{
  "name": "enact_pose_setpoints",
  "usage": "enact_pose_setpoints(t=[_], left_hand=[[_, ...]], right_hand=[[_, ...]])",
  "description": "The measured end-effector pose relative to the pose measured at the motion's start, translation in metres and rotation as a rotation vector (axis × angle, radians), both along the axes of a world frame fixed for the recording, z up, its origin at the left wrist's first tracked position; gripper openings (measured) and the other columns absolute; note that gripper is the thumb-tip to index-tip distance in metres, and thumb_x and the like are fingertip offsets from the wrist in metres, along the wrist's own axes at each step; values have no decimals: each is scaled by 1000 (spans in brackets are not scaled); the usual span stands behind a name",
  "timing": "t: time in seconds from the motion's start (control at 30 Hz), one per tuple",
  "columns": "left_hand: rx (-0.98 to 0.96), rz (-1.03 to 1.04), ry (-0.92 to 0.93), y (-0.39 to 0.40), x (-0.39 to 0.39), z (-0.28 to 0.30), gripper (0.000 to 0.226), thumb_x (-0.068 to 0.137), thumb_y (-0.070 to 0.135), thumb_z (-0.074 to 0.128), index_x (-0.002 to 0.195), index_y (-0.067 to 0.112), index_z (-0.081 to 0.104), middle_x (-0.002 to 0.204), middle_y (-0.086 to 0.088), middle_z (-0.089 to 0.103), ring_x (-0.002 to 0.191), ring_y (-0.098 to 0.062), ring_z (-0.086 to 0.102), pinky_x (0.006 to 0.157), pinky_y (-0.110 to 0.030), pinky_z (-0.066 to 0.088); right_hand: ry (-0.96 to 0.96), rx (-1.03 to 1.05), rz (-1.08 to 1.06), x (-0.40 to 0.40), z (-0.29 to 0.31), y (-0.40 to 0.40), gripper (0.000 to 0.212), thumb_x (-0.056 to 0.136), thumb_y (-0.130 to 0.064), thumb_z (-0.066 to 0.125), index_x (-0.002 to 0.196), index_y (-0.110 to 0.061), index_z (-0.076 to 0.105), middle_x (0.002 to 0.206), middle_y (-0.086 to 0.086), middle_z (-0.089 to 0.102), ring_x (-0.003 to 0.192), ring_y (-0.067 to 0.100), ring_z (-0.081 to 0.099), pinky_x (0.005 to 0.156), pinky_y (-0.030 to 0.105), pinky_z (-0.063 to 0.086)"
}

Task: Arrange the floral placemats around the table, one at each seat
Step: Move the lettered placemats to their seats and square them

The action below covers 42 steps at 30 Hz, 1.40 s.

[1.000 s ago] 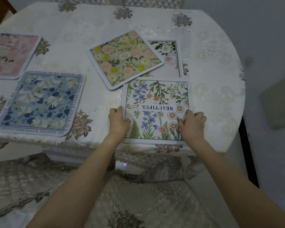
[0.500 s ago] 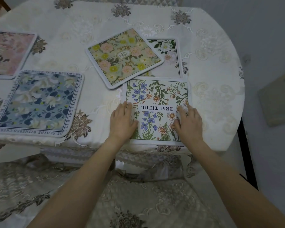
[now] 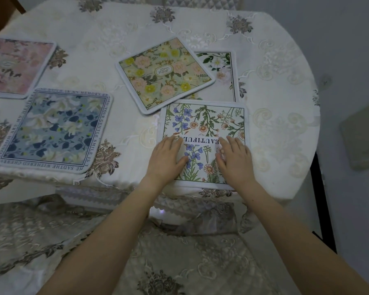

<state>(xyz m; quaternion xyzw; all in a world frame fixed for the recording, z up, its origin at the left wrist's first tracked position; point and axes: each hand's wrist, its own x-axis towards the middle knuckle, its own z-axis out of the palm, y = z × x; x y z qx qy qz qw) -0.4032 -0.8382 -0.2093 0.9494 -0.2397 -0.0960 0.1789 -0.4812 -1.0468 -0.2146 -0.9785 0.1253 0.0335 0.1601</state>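
Note:
A white placemat with wildflowers and the word BEAUTIFUL (image 3: pixel 205 124) lies flat at the table's near edge. My left hand (image 3: pixel 166 156) and my right hand (image 3: pixel 234 160) rest palm-down on its lower half, fingers spread, gripping nothing. Behind it a yellow-and-peach floral placemat (image 3: pixel 164 74) lies askew, partly over a white rose placemat (image 3: pixel 224 69). At the left sit a blue floral placemat with a text border (image 3: pixel 51 130) and a pink floral placemat (image 3: pixel 13 64), whose left side is cut off.
The round table wears a cream embroidered tablecloth (image 3: pixel 275 107) that drapes over the near edge. A lace-covered chair seat (image 3: pixel 115 252) is right below me. Quilted chair backs (image 3: pixel 200 2) stand at the far side. A greenish cushion (image 3: pixel 362 139) lies on the floor at right.
Both hands slid from the lower corners of the BEAUTIFUL placemat inward and up onto its face, flattening. The mat itself stayed in place.

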Motion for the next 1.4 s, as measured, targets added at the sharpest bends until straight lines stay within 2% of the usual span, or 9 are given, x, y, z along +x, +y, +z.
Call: enact_pose_setpoints(t=[0.1,0.33,0.5,0.63,0.77,0.9,1.07,1.23,1.4], left_hand=[[-36,33,-61,-3,-4,27,58,91,45,45,140,16,36,144,-9,41,134,-25,33,109,-39,29],[-94,23,-238,1,-38,122,50,95,41,43,136,14,43,137,-8,50,125,-26,45,103,-41,38],[-150,21,-361,18,-89,186,50,96,42,39,137,13,44,135,-8,52,124,-23,46,103,-40,38],[-210,30,-409,39,-142,214,50,97,43,38,137,15,43,135,-6,52,125,-22,45,102,-38,37],[-247,-22,-391,58,-201,220,51,96,42,36,135,12,46,134,-7,53,123,-22,47,102,-37,37],[-281,-81,-330,74,-256,207,50,96,41,36,133,10,48,131,-8,55,121,-23,48,101,-36,38],[-237,-115,-245,84,-308,184,48,97,42,37,136,15,44,133,-4,53,123,-21,45,102,-38,38],[-183,-157,-236,79,-330,177,50,96,44,36,139,17,41,137,-3,50,127,-21,42,104,-38,36],[-186,-198,-268,43,-335,183,50,95,45,38,141,25,38,138,-4,50,126,-21,44,102,-38,36]], right_hand=[[-73,56,1,2,29,-2,49,97,-37,36,143,-20,35,150,7,38,142,27,26,115,49,21],[-200,86,31,-22,118,-5,47,98,-37,39,141,-19,40,145,6,45,140,27,29,114,47,26],[-321,84,30,-73,177,6,46,97,-40,39,139,-19,43,141,4,49,137,27,33,112,46,28],[-410,82,-14,-136,202,25,46,98,-41,38,138,-19,44,140,2,51,136,28,35,111,47,31],[-430,90,-84,-204,205,46,50,95,-40,39,137,-14,47,137,6,54,134,31,38,109,48,33],[-341,37,-120,-267,190,62,47,97,-37,42,137,-14,45,138,5,52,131,29,40,107,48,34],[-276,12,-197,-329,171,80,48,96,-42,39,137,-17,44,139,4,51,131,27,40,104,49,37],[-304,-16,-244,-364,170,78,47,95,-39,44,135,-15,47,134,7,54,124,27,45,101,46,41],[-284,-33,-291,-383,172,46,50,95,-40,43,139,-17,42,137,7,52,129,27,43,105,46,38]])
